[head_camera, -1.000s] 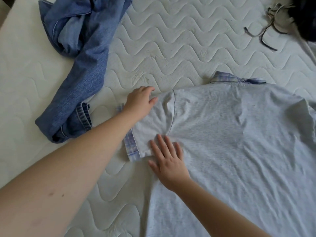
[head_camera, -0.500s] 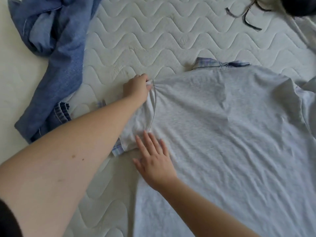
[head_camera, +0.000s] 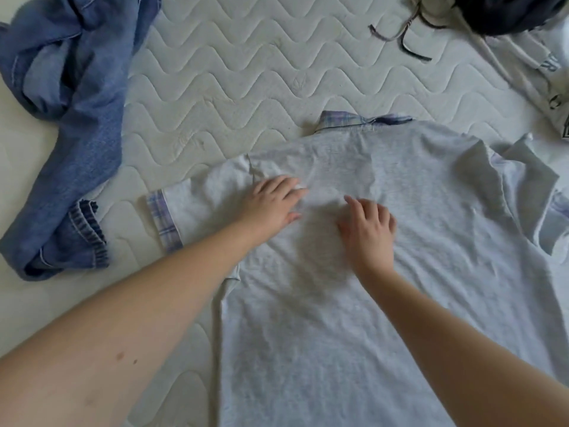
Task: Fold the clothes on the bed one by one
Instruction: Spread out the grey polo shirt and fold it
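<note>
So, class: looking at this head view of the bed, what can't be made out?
- Shirt front: face down, hidden.
- Shirt hem: cut off by bottom edge.
- Right sleeve: crumpled, shape unclear.
- Dark item: cut off by top edge.
- Printed white fabric: lettering cut off by right edge.
- Jeans: bunched, cut off top left.

The shirt (head_camera: 385, 257) in the middle is pale heather grey, its collar (head_camera: 354, 121) and left sleeve cuff (head_camera: 162, 220) checked in lilac, blue and white. The bed (head_camera: 246, 75) under it is off-white, quilted in a wavy line pattern. At far left the jeans (head_camera: 74, 118) are mid-blue denim with paler blue patches and lighter stitching at the hem. At far right lie a black garment (head_camera: 508, 13), grey-brown straps (head_camera: 400, 35), and a white garment (head_camera: 551, 87) bearing dark lettering.
</note>
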`<state>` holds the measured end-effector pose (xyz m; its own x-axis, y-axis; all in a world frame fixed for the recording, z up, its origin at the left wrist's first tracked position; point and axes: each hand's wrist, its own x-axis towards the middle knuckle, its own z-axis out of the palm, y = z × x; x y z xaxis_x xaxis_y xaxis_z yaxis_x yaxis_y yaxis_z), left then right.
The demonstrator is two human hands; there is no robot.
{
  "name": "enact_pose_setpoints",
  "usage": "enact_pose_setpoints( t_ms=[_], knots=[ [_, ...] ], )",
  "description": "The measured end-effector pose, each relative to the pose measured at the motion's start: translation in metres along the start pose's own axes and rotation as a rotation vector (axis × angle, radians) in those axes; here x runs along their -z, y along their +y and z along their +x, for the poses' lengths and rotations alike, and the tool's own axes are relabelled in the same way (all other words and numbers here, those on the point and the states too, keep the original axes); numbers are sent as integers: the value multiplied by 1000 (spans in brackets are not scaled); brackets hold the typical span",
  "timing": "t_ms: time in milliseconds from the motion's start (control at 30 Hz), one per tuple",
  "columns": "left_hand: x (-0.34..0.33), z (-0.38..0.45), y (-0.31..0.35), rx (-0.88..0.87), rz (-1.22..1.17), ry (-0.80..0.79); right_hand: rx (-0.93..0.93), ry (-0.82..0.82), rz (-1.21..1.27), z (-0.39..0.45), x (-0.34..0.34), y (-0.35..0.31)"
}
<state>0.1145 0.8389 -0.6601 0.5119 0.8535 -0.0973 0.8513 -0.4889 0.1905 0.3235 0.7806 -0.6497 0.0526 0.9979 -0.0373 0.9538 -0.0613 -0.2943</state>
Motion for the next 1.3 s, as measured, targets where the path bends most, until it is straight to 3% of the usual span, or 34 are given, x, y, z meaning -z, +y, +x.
enact_pose_setpoints(
  t_ms=[100, 367, 433, 533, 600, 667, 767, 967, 1067, 1167, 1300],
  knots=[
    [2, -4, 13, 12, -61, 219, 72, 53, -1, 9, 3, 17],
    [16, -7, 24, 48, -69, 307, 180, 38, 8, 8, 12, 25],
    [14, -12, 26, 32, -58, 246, 212, 22, -20, 5, 12, 30],
    [10, -10, 27, 65, -79, -36, 236, -74, -58, 3, 12, 36],
    [15, -2, 22, 57, -151, -15, 257, -103, -24, 7, 13, 38],
    [23, 15, 16, 86, -241, 101, 259, -116, 31, 14, 15, 40],
    [30, 54, 2, 278, -245, 206, 193, -24, 131, 35, 24, 47],
    [40, 130, -8, 536, -365, -67, -26, 96, 131, 126, 56, 87],
    [39, 149, -7, 595, -481, -103, -212, -38, 120, 174, 72, 110],
    [39, 157, -6, 594, -573, -16, -361, -201, 185, 199, 80, 124],
    [37, 155, -12, 540, -573, 93, -299, -302, 161, 202, 79, 135]
  ],
)
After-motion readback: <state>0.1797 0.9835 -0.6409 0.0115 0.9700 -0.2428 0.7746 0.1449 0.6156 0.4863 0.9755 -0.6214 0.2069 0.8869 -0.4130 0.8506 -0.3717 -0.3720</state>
